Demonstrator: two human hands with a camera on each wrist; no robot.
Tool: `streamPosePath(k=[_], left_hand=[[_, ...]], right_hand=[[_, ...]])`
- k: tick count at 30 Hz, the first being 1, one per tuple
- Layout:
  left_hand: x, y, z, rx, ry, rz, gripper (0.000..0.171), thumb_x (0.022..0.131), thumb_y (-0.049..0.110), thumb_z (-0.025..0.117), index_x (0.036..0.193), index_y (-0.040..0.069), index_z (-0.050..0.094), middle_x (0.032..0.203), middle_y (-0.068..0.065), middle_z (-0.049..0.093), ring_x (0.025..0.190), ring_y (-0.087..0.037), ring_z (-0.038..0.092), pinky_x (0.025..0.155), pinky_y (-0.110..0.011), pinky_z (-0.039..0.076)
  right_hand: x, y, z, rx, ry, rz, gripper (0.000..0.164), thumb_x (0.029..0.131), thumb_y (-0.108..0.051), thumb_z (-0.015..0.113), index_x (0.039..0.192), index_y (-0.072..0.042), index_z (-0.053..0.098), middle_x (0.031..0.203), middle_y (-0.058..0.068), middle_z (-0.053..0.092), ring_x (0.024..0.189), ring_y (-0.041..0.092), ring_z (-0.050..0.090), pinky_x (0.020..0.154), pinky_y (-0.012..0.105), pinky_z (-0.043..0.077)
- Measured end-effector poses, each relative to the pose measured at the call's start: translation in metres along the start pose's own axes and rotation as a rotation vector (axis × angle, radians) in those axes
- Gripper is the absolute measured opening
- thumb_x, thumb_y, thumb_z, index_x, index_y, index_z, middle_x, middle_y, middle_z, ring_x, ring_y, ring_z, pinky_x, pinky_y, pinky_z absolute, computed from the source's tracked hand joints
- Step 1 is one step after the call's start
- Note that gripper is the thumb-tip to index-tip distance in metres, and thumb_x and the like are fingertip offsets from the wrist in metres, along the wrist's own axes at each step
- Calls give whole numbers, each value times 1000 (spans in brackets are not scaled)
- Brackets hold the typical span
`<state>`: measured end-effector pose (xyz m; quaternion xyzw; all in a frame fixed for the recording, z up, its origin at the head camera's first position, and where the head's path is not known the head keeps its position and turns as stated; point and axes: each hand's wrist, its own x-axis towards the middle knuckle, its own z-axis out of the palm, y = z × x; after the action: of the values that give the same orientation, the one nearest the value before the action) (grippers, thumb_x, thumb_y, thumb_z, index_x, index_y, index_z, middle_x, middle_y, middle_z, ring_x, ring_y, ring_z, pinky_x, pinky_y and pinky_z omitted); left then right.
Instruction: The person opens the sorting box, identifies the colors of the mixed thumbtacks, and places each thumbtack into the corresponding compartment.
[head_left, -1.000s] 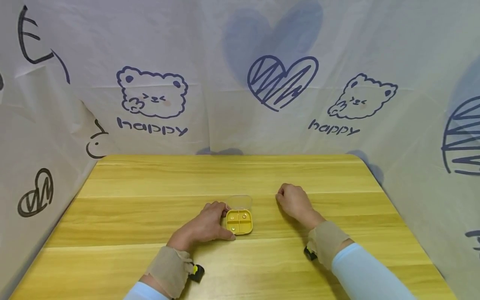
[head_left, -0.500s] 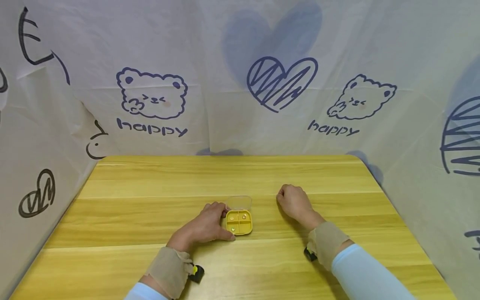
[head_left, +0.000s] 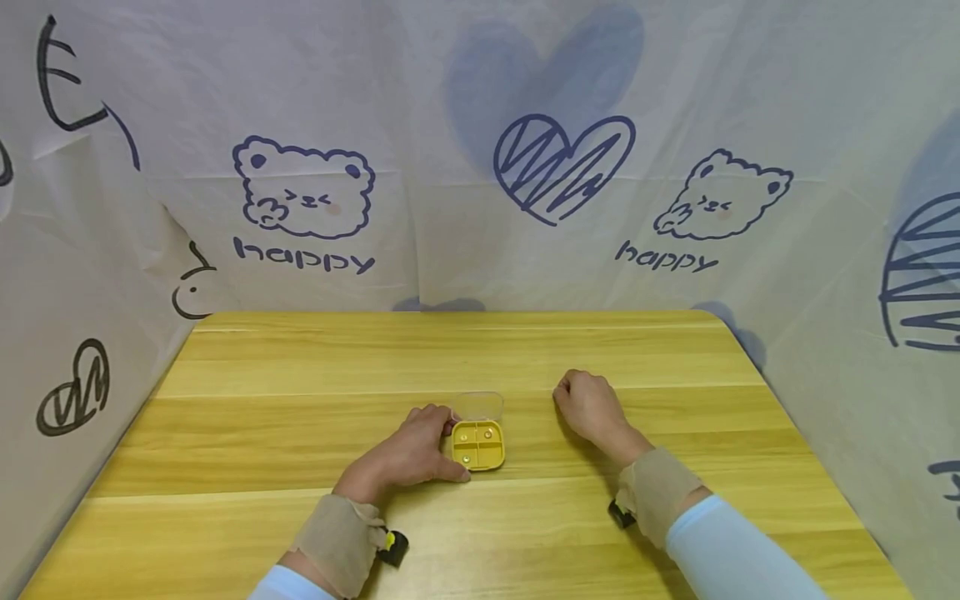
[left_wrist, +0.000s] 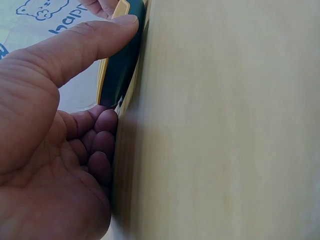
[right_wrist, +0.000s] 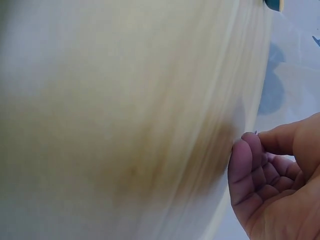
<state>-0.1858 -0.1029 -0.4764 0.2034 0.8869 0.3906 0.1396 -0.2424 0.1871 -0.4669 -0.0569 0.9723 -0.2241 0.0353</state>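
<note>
A small yellow pill box point(head_left: 492, 468) lies on the table with its clear lid point(head_left: 480, 406) swung back, away from the person. Dividers split it into several compartments; tiny round pieces sit in the two far ones and the near left one. My left hand point(head_left: 412, 448) grips the box from the left, thumb along the near side and fingers at the far left corner. In the left wrist view the box's side point(left_wrist: 121, 62) looks dark green. To the right, my right hand point(head_left: 590, 406) pinches a tiny purplish thing point(right_wrist: 256, 132) between thumb and fingertips, low by the tabletop; its kind cannot be made out.
The wood-grained table point(head_left: 315, 358) carries the box and both hands. White cloth point(head_left: 450, 225) printed with bears and hearts hangs behind the table and along both sides. Each wrist wears a tan wrap with a small black camera point(head_left: 393, 547).
The right forearm has shifted very slightly. Both hands otherwise keep their places, and the pill box and its lid stay as they were.
</note>
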Motion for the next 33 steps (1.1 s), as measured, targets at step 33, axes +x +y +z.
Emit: streamPosePath(k=[33], left_hand=[[0,-2,1,17,5,14,65,65,36,86,114,7,55,103,-4,53,95,-22,41,87,-42,38]], right_hand=[[-64,-51,19,1902,-343,212,15,97,-14,50,83,-12,54,70,-4,51,56,9,24,49,20,22]])
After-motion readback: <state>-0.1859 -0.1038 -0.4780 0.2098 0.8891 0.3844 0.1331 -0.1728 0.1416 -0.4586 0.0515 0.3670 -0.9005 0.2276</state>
